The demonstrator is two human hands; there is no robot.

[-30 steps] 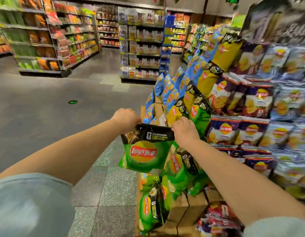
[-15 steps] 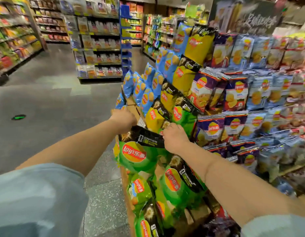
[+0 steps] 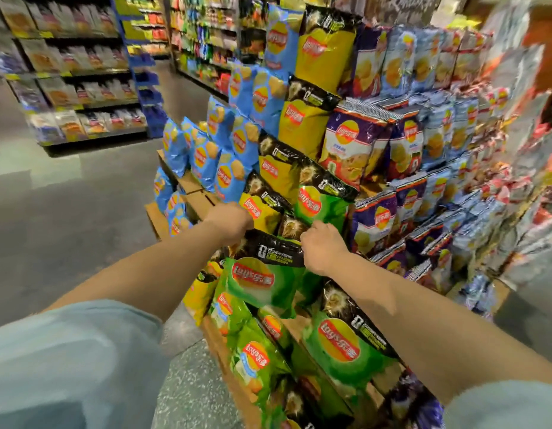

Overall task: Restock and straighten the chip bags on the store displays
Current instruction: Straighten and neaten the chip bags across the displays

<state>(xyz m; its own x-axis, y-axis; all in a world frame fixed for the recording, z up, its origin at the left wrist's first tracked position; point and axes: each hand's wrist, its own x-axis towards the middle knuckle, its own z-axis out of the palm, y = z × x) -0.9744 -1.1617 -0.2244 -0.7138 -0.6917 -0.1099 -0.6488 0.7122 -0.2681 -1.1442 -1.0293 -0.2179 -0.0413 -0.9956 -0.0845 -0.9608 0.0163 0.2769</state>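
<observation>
Green Lay's bag (image 3: 262, 280): held upright against the stacked chip display (image 3: 376, 187).
Left hand (image 3: 230, 221): grips its top-left corner.
Right hand (image 3: 322, 249): grips its top-right corner.

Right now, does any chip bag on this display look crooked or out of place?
Yes. Several green bags at the display's lower left corner lean at different angles, not in a neat row. The left hand and right hand hold one green bag by its black top edge, not yet seated.
</observation>
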